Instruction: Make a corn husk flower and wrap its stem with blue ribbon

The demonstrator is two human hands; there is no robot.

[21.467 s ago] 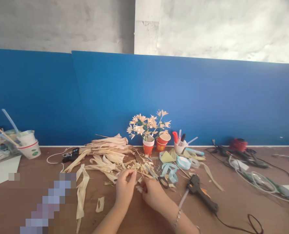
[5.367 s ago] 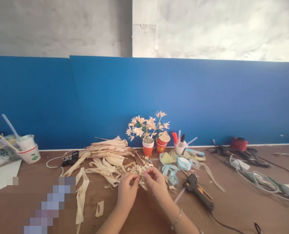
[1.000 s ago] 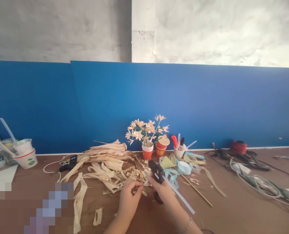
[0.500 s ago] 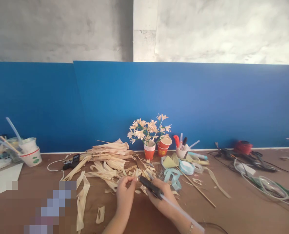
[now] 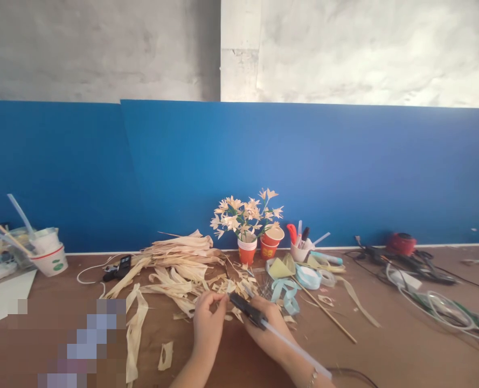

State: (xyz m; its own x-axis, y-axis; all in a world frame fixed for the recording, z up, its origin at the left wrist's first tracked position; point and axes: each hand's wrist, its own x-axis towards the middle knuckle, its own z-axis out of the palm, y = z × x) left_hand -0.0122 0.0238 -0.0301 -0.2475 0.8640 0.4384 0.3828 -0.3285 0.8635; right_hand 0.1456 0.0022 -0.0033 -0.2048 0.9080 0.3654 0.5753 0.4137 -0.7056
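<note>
My right hand (image 5: pixel 265 326) is wrapped around a black hot glue gun (image 5: pixel 247 310). A long translucent glue stick (image 5: pixel 298 347) sticks out of its back and runs over my right wrist. The gun's front end points up and left, close to the fingertips of my left hand (image 5: pixel 209 318). Thumb and forefinger of that left hand are pinched together; whatever lies between them is too small to make out. Behind both hands lie dried corn husks (image 5: pixel 182 253) and small husk scraps (image 5: pixel 231 285).
Husk flowers (image 5: pixel 247 213) stand in red-and-white paper cups (image 5: pixel 247 252) by the blue partition (image 5: pixel 304 161). Pale blue ribbon (image 5: pixel 287 293) and a thin wooden stick (image 5: pixel 330 315) lie to the right. Cables (image 5: pixel 437 307) spread at far right; a white cup (image 5: pixel 51 261) stands left.
The glue gun's rear end and my right wrist have shifted slightly left. My left hand keeps its pinch in nearly the same place.
</note>
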